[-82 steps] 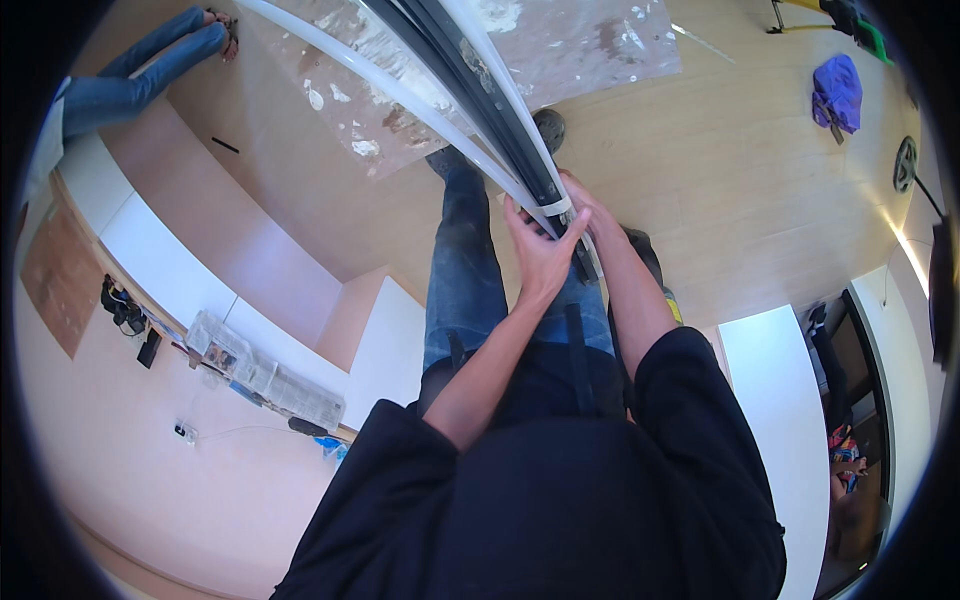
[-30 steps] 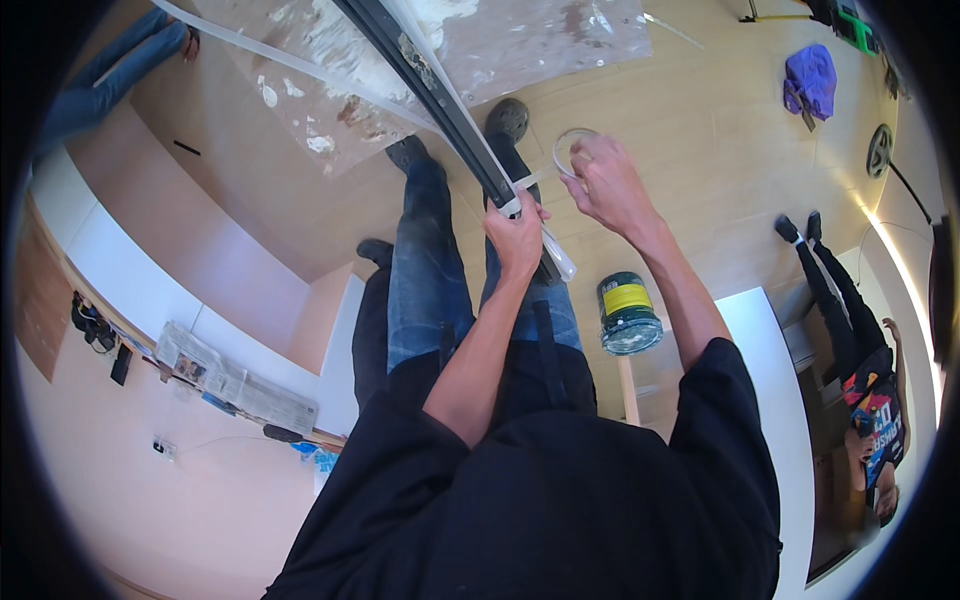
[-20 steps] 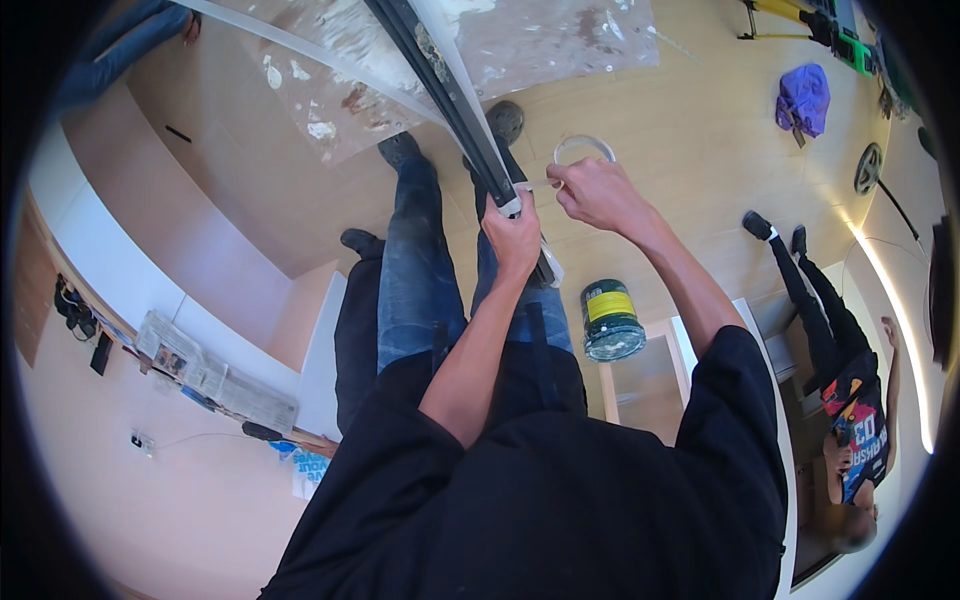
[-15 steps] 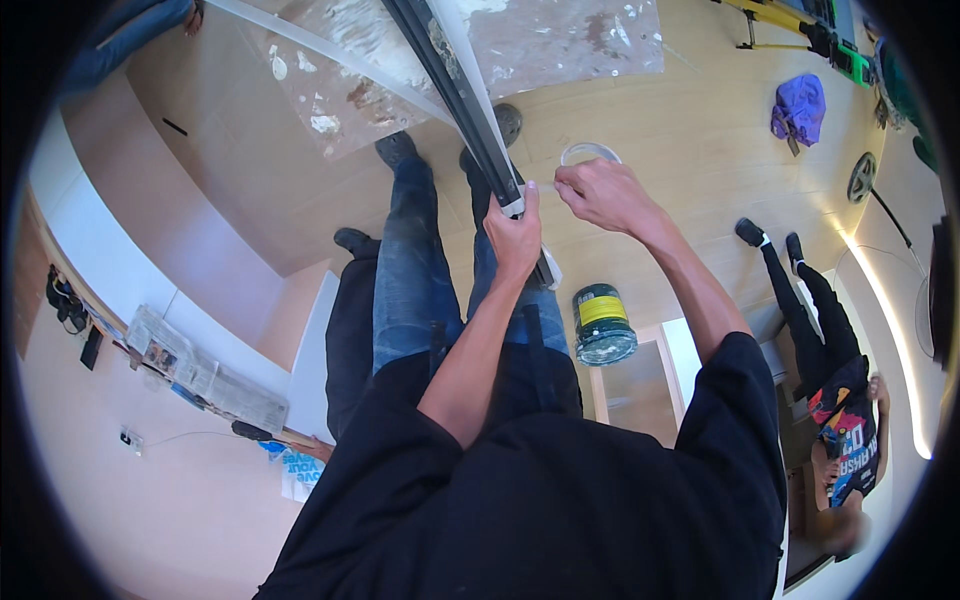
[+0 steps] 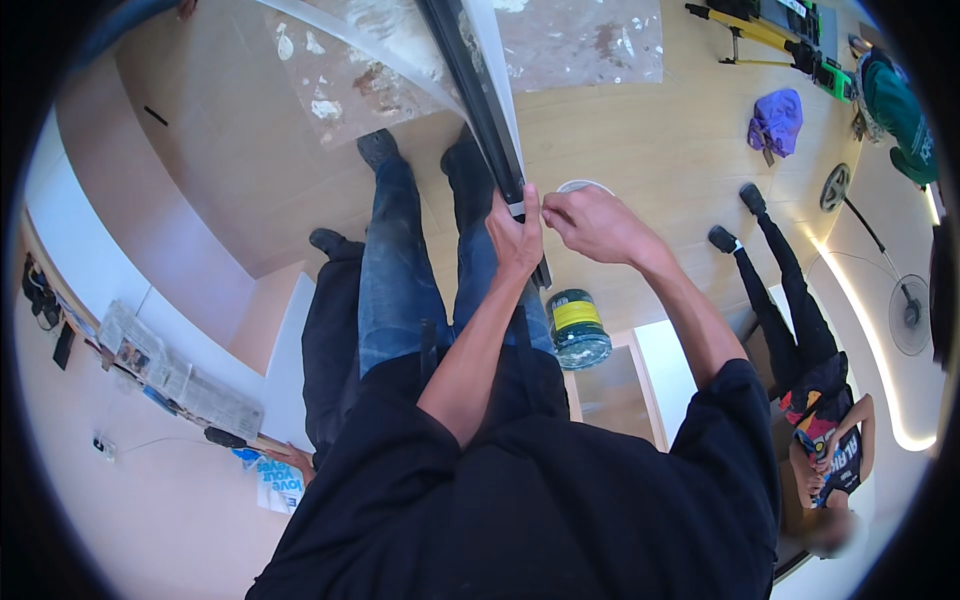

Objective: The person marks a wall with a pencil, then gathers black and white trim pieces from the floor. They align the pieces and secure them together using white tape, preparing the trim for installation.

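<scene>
Left hand (image 5: pixel 515 240) clasps dark strips (image 5: pixel 475 100), right hand (image 5: pixel 598 226) just beside.
Left closes near their lower end, at a white band (image 5: pixel 517 209) — right pinches a white roll (image 5: pixel 583 185), mostly hidden behind that hand.

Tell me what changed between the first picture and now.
The right hand has let go of the strip bundle and moved off to its right, now holding a mostly hidden white ring. The left hand stays closed round the bundle; the purple bag stays on the floor.
</scene>
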Available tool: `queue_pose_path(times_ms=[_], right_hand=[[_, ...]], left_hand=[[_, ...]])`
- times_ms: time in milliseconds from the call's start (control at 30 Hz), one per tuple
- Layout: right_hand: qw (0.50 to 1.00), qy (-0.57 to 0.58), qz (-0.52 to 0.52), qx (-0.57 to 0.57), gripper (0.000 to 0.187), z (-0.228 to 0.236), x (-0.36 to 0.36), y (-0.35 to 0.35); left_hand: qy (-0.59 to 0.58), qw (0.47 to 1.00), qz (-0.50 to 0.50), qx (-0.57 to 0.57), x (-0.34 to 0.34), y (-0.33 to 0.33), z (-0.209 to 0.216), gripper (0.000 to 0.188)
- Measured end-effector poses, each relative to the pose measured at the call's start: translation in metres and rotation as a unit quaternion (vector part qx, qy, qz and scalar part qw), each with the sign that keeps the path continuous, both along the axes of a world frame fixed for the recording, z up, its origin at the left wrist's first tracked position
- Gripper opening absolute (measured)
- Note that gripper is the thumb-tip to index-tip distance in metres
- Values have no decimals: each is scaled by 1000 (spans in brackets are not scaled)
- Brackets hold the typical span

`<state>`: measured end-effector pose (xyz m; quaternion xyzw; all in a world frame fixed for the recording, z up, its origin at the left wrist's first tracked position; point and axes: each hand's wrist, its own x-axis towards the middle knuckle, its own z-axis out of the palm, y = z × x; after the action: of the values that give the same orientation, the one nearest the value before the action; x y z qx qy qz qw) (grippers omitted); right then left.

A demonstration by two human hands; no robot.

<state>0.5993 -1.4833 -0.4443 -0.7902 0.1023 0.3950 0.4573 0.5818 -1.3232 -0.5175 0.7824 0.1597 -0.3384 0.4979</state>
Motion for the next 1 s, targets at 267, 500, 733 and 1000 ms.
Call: queue_pose_path(times_ms=[267,500,733,1000], right_hand=[[994,93,-61,10,24,7,4,20],[975,165,-137,53,28,-6,-1,19],[977,181,-110,36,29,-7,6,24],[980,125,-18,-154,25,12,19,58]], left_hand=[[49,998,-24,-16,3,0,1,64],[283,876,-18,-389,23,29,-2,51],[274,871,-218,-345,42,43,-8,66],[219,905,-229,-283,32,36,-9,58]])
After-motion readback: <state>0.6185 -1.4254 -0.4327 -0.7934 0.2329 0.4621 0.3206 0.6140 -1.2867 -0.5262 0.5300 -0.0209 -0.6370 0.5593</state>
